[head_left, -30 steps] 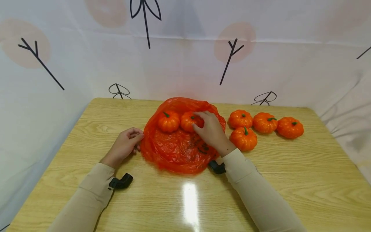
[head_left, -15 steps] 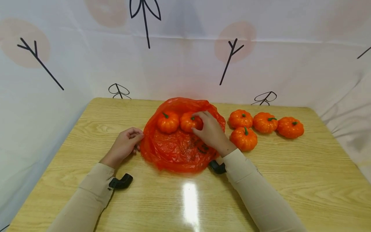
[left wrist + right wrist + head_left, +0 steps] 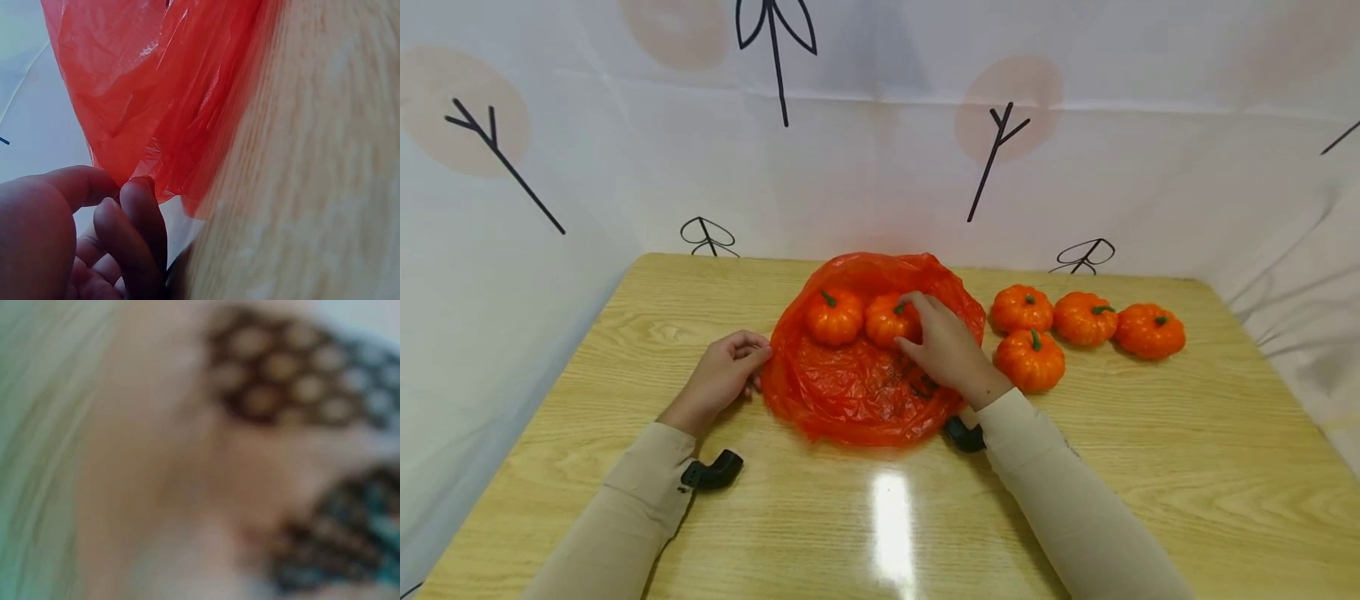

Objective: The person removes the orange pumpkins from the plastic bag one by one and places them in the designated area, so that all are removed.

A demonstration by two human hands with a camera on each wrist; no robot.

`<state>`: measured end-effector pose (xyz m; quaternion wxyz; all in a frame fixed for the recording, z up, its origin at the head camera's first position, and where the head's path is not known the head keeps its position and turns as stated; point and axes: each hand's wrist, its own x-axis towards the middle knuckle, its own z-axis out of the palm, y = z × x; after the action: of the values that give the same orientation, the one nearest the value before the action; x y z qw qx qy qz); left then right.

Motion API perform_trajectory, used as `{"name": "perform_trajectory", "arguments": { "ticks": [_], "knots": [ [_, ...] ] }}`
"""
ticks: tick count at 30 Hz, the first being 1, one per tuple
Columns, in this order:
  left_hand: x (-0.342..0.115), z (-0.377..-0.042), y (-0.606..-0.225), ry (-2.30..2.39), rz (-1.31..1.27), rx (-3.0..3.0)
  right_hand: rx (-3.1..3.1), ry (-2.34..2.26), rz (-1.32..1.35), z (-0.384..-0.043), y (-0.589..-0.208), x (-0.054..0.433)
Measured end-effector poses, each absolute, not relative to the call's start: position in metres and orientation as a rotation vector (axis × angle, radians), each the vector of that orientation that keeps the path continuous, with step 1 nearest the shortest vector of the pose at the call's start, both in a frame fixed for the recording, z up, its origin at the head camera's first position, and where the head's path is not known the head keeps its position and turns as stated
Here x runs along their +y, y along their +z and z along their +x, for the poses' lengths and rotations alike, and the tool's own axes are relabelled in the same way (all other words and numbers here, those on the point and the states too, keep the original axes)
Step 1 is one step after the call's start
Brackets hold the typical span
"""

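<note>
Crumpled and wide-mouthed, a red plastic bag (image 3: 850, 408) lies at the table's middle, with two small orange pumpkins inside its mouth. My left hand (image 3: 724, 373) pinches the bag's left edge between thumb and fingers; the left wrist view shows the fingertips (image 3: 139, 187) at a gathered corner of the film. My right hand (image 3: 951, 346) reaches into the bag's mouth and holds the right-hand pumpkin (image 3: 883, 323), thumb at its near side and fingers at its far side. The other pumpkin (image 3: 833, 318) sits just left of it, green stem up. The right wrist view is blurred.
Right of the bag, a row of pumpkins runs along the back: one nearest the bag (image 3: 1022, 308), one in the middle (image 3: 1084, 320) and one farthest right (image 3: 1150, 332). Another pumpkin (image 3: 1030, 362) stands in front. A printed cloth (image 3: 880, 183) hangs behind the wooden table (image 3: 805, 525).
The right-hand pumpkin has shifted slightly left and toward the near side, and my right thumb and fingers are spread a little wider. The left hand keeps its place at the bag.
</note>
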<state>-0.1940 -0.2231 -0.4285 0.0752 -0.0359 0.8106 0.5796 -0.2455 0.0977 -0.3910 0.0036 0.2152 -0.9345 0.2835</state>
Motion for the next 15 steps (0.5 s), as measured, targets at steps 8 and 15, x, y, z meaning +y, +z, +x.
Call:
{"name": "perform_trajectory", "arguments": {
  "ticks": [8, 15],
  "knots": [
    [-0.225, -0.194, -0.43, 1.735, -0.097, 2.442, -2.868, 0.885, 0.77, -0.234, -0.388, 0.108],
    [-0.225, -0.195, -0.432, 1.723, -0.097, 2.448, -2.85, 0.902, 0.839, -0.22, -0.387, 0.118]
  ]
}}
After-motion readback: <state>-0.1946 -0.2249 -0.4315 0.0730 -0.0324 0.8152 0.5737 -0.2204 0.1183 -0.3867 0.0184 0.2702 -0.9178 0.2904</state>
